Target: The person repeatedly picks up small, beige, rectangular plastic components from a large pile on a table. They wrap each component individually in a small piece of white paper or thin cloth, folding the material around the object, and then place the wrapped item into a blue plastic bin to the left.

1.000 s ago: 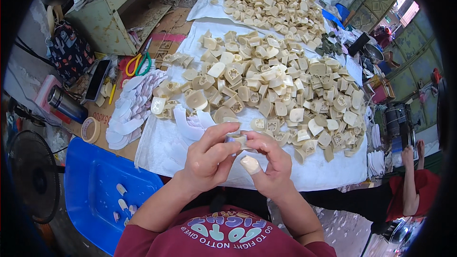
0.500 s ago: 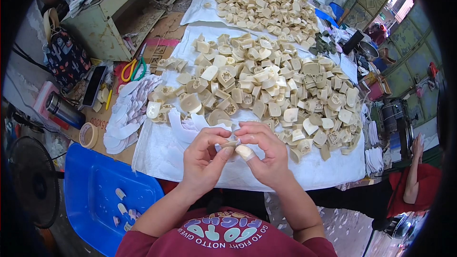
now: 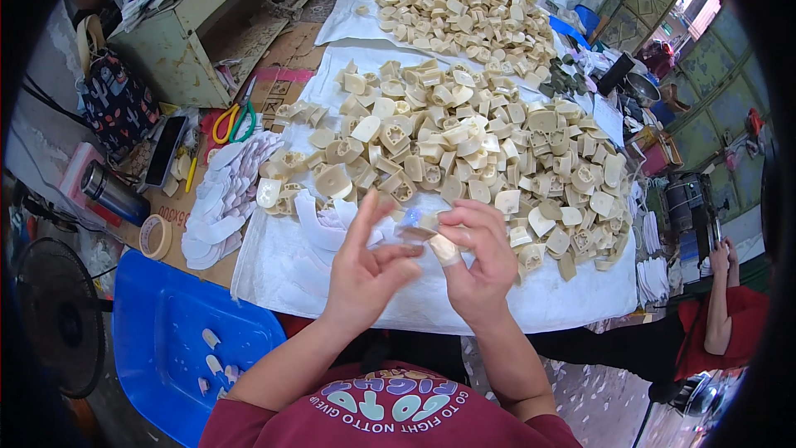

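Note:
Over the near edge of the table, my right hand pinches a small beige moulded piece between thumb and fingers. A bluish-white patch shows on its upper side, too blurred to make out. Light tape wraps my right thumb. My left hand is apart from the piece, its fingers spread and holding nothing, slightly smeared by motion. Just beyond my hands lies a large heap of beige D-shaped pieces, like hollow shoe heels. White cut sheets lie beside my left hand on the white cloth.
A second heap of beige pieces lies farther back. To the left are stacked white cutouts, scissors, a tape roll and a flask. A blue tub holds several small pieces. Another person is at the right.
My left hand has let go of the small piece and moved a little left, its fingers spreading. My right hand keeps the piece and has shifted slightly right.

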The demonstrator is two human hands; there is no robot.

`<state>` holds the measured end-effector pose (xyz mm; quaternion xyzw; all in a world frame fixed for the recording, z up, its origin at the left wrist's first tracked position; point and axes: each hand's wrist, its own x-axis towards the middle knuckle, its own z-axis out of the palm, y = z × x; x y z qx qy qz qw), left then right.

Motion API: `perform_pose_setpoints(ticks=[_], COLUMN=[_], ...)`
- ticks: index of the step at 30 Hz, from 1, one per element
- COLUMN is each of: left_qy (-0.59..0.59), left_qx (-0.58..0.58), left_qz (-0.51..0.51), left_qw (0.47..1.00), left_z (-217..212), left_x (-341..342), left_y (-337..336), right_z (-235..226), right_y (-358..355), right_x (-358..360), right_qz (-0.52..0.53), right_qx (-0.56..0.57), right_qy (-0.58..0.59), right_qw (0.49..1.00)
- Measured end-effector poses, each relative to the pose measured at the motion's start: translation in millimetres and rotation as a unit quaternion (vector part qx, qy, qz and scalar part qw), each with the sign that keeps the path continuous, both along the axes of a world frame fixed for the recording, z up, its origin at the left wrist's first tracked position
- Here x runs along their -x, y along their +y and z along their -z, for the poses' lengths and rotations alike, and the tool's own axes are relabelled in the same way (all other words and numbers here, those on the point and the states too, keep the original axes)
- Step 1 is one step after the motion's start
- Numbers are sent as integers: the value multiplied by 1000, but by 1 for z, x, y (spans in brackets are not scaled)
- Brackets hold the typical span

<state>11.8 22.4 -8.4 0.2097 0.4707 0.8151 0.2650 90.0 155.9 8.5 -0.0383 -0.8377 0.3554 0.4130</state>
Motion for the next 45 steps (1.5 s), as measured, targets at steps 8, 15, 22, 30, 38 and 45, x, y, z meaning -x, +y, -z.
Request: perform_pose_setpoints(ticks=[8, 15, 22, 30, 38, 45], left_qy=[-239, -187, -73, -79, -128, -189], left_qx=[-76, -38, 18, -3, -9, -112], left_qz=[150, 59, 44, 96, 197, 241], left_qw=[956, 980, 996, 992, 972, 945], left_z=[-21, -34, -14, -12, -9, -9], left_x=[9, 0, 2, 9, 27, 23], left_y=[-6, 2, 12, 9, -4, -12], right_z=[16, 12, 14, 11, 5, 2], right_y=[-16, -17, -32, -25, -11, -8], right_x=[4, 4, 11, 16, 17, 6], right_qz=[-166, -282, -179, -197, -168, -205], right_qx=[389, 405, 387, 456, 168, 310], right_qy=[-17, -87, -51, -86, -148, -184], right_qw=[906, 866, 903, 863, 960, 910])
